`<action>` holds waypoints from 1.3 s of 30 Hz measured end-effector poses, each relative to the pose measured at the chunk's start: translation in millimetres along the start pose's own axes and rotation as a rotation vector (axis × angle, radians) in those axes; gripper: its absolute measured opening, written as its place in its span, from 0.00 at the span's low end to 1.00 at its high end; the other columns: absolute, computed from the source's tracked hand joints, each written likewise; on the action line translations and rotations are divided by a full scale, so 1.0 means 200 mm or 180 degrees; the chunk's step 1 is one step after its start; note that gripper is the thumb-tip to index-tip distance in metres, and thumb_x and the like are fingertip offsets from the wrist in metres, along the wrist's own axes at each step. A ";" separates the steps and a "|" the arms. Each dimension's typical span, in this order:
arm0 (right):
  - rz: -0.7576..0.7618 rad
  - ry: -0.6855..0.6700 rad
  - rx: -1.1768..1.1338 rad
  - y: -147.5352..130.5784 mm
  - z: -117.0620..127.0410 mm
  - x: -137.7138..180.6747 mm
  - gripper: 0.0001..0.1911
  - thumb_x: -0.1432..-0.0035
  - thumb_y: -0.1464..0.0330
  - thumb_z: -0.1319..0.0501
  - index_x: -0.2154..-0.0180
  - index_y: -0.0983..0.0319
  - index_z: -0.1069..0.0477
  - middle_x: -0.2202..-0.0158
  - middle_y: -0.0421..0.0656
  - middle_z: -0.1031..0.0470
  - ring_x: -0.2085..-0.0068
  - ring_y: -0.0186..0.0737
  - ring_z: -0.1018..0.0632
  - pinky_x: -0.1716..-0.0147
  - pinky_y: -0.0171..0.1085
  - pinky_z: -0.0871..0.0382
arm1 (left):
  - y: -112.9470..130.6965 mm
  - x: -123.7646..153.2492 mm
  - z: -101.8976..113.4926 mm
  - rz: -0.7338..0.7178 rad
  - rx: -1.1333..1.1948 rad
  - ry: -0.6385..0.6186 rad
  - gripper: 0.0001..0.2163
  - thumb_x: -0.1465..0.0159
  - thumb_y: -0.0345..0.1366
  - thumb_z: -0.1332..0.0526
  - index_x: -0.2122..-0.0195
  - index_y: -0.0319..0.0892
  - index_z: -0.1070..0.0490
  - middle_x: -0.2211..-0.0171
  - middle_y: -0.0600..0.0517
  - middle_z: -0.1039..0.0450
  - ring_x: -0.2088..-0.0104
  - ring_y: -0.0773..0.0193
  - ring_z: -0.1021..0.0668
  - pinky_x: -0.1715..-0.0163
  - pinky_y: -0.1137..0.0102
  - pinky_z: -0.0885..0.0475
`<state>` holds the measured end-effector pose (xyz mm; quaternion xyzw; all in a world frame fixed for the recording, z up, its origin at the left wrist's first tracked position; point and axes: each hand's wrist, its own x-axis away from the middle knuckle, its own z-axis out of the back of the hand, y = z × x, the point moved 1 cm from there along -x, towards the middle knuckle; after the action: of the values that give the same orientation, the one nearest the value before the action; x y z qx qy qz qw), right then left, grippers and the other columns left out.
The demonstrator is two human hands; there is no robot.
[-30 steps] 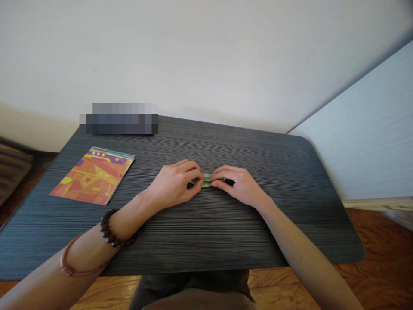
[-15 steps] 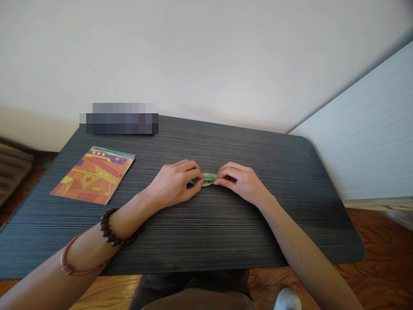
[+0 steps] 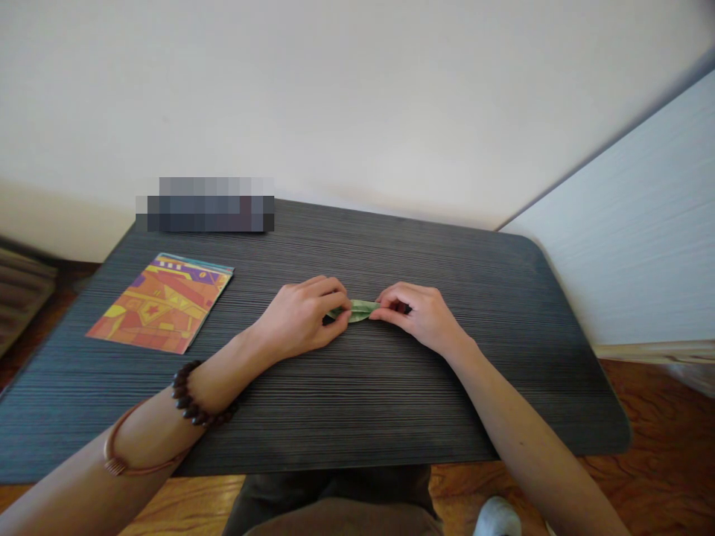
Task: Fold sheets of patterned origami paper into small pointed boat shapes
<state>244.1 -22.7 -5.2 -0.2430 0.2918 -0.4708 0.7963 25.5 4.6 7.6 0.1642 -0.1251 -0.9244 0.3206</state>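
Between my two hands, low over the middle of the dark table (image 3: 346,402), is a small piece of green folded paper (image 3: 362,310). It is narrow and pointed like a leaf, with a crease running along its length. My left hand (image 3: 309,316) pinches its left end between thumb and fingers. At the other end, the thumb and fingertips of my right hand (image 3: 414,313) are closed on the tip. Both ends of the paper are partly hidden by my fingers.
A stack of colourful orange and yellow booklets (image 3: 161,305) lies on the table's left side. Behind it, at the back edge, stands a blurred-out object (image 3: 206,212). A pale wall (image 3: 357,104) borders the back, and a white panel (image 3: 642,223) the right.
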 end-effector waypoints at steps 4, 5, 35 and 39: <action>-0.0028 -0.0040 0.0049 0.00 0.00 0.00 0.13 0.44 0.58 0.39 0.72 0.61 0.30 0.71 0.39 0.27 0.74 0.31 0.30 0.71 0.32 0.36 | 0.00 0.00 0.00 -0.0024 0.0009 0.0025 0.08 0.37 0.36 0.46 0.65 0.43 0.28 0.63 0.51 0.28 0.63 0.64 0.26 0.61 0.71 0.30; -0.0024 -0.0052 0.0045 0.00 0.01 0.00 0.13 0.44 0.58 0.39 0.72 0.61 0.30 0.71 0.39 0.27 0.73 0.31 0.30 0.71 0.32 0.36 | 0.00 0.00 0.01 -0.0022 0.0013 0.0022 0.08 0.37 0.36 0.46 0.65 0.43 0.28 0.63 0.51 0.28 0.63 0.64 0.26 0.61 0.70 0.30; -0.0224 0.0166 0.0699 -0.15 -0.10 0.00 0.04 0.46 0.72 0.43 0.67 0.60 0.31 0.62 0.42 0.27 0.61 0.39 0.26 0.58 0.38 0.32 | 0.05 0.00 -0.02 0.0145 0.0007 0.0065 0.07 0.39 0.36 0.44 0.64 0.43 0.28 0.63 0.51 0.27 0.63 0.62 0.26 0.64 0.69 0.30; -0.0205 0.0128 0.0746 -0.16 -0.09 0.00 0.04 0.47 0.73 0.42 0.67 0.60 0.31 0.62 0.42 0.27 0.62 0.38 0.26 0.60 0.37 0.33 | 0.05 0.00 -0.02 0.0117 0.0043 0.0049 0.07 0.39 0.36 0.44 0.64 0.43 0.28 0.63 0.51 0.28 0.63 0.62 0.26 0.64 0.69 0.30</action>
<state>212.3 -38.5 2.0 -0.1480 0.2428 -0.5317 0.7978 32.7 -2.8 8.1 0.1711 -0.1318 -0.9162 0.3374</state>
